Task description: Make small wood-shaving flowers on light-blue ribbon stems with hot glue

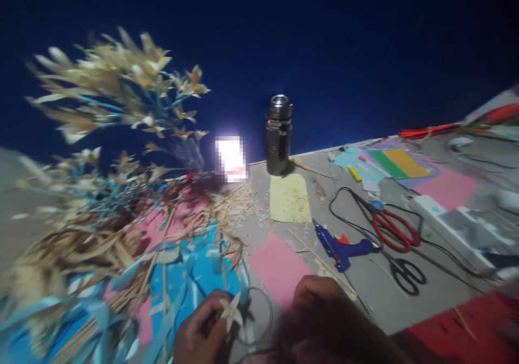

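Observation:
Between the thumb and fingers of my left hand [200,329] is a pale, star-shaped craft flower [231,313] with pointed petals. My right hand [320,293] is closed, its fingers curled away from me over the near edge of a pink paper sheet [279,264]; whatever it holds is hidden. A thin loop of wire or cord [270,315] lies between the hands. Just beyond the right hand rests a blue glue gun [344,249]. Light-blue ribbons [198,269] and dried husk strips [125,250] are heaped beside the left hand.
Bunches of similar pale flowers [138,77] on blue stems rise at the left. A dark metal flask [279,142] stands at the back behind a yellow sheet [288,199]. Red-handled scissors [377,224], black-handled scissors [392,269], cords and a white tray [446,229] lie right.

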The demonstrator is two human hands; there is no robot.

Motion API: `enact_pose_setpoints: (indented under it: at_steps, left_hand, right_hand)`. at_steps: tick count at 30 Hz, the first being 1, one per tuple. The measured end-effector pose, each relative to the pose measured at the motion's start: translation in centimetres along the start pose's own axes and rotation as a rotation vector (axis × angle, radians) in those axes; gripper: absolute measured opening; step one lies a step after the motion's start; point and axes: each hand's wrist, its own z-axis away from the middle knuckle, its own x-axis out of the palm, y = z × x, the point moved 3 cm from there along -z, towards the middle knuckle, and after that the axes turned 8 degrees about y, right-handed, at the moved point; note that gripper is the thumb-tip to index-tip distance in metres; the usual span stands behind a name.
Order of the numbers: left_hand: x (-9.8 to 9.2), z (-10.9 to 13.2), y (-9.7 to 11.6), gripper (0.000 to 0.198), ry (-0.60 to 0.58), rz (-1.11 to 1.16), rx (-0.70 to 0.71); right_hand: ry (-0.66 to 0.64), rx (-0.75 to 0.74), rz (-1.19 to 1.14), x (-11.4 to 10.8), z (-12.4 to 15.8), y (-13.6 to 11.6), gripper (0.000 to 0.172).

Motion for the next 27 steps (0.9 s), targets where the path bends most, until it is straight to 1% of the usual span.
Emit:
enact_pose_setpoints:
  at_steps: [1,4,6,9,11,13,15,17,20,21,22,23,24,25,27]
  left_hand:
    - [0.0,0.1,0.1,0.034,-0.007,-0.009,0.017]
    - [0.2,0.4,0.5,0.029,-0.08,-0.04,0.079]
    - [0.4,0.5,0.9,0.024,-0.087,-0.068,0.124]
    - [0.4,0.6,1.6,0.02,-0.075,-0.115,0.184]
    - [0.1,0.7,2.0,0.018,-0.053,-0.136,0.222]
    - [-0.5,0.6,2.5,0.016,-0.02,-0.156,0.258]
    - [-1.6,0.3,3.0,0.015,0.04,-0.177,0.289]
    - [-3.2,-0.3,3.6,0.014,0.122,-0.21,0.324]
    - [-6.5,-1.6,5.1,0.012,0.295,-0.245,0.343]
    - [-7.7,-2.3,5.6,0.013,0.354,-0.237,0.316]
    - [-8.7,-3.1,6.0,0.016,0.354,-0.224,0.266]
    - [-9.6,-4.0,6.5,0.02,0.324,-0.213,0.225]
    - [-10.4,-4.9,7.2,0.024,0.311,-0.211,0.218]
    - [-11.1,-5.9,7.9,0.025,0.31,-0.237,0.232]
    - [-12.4,-7.7,9.3,0.025,0.36,-0.298,0.301]
  right_hand:
    - [-0.011,0.01,0.01,0.1,0.0,0.2,0.042]
    - [-0.042,0.031,0.014,0.5,0.0,1.1,0.039]
    - [-0.058,0.054,-0.035,0.8,-0.1,1.6,0.041]
    - [-0.063,0.097,-0.072,1.1,0.0,2.3,0.043]
    - [-0.05,0.097,-0.014,1.3,-0.1,2.6,0.039]
    - [-0.014,0.071,0.097,1.3,-0.3,2.8,0.035]
    - [0.009,0.032,0.214,1.3,-0.5,3.1,0.033]
    - [0.001,0.006,0.286,1.3,-0.8,3.3,0.034]
    - [-0.049,0.0,0.321,1.4,-1.1,3.7,0.038]
    - [-0.061,-0.007,0.329,1.4,-1.2,3.7,0.039]
    - [-0.07,-0.018,0.34,1.4,-1.3,3.7,0.039]
    - [-0.073,-0.03,0.355,1.5,-1.4,3.6,0.038]
    - [-0.072,-0.041,0.374,1.5,-1.5,3.5,0.036]
    - [-0.069,-0.049,0.396,1.5,-1.6,3.3,0.034]
    - [-0.069,-0.056,0.425,1.6,-1.7,2.9,0.032]
